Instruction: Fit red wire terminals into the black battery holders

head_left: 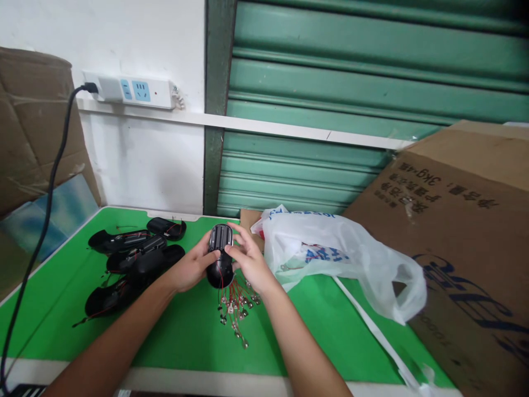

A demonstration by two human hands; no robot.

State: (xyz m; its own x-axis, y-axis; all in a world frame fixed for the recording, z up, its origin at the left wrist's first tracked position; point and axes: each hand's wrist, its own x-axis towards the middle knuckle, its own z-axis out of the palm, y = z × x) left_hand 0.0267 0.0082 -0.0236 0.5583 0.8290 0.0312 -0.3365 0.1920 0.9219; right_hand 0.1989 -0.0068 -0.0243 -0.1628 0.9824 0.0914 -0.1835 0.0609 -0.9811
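Note:
Between both hands is a black plastic housing (220,270) with battery-like slots in its upper half and a thin red wire across the lower half. My left hand (194,264) grips its left side, the thumb lying on the front. My right hand (250,262) holds the right side, thumb pressed near the middle and fingers behind the edge. Under and just in front of it, a bunch of red wires with small metal ends (237,309) spreads over the green tabletop (185,336). Left of my hands lies a pile of similar black housings (144,262) with loose wires.
A white plastic bag (330,248) lies right of my hands, with a white strip (372,325) running forward from it. Large cardboard boxes stand at the right (463,231) and left (37,121). A black cable (52,187) hangs from the wall power strip (132,90).

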